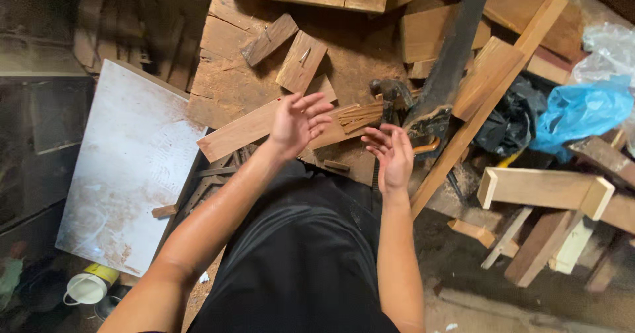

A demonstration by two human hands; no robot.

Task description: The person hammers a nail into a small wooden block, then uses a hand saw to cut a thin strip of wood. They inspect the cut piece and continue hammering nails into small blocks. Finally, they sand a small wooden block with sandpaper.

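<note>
both hands hover empty above the workbench, palms turned toward each other. the left hand [299, 123] has its fingers spread over a long flat plank [245, 131]; the right hand [391, 154] has its fingers loosely curled and apart, just near a bundle of thin wood strips [357, 116]. a dark clamp [423, 124] sits right of the strips, a white board [126, 167] lies left, and blue plastic [579, 111] lies far right.

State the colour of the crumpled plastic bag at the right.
Bright blue crumpled plastic bag, clearest in the head view.
</note>
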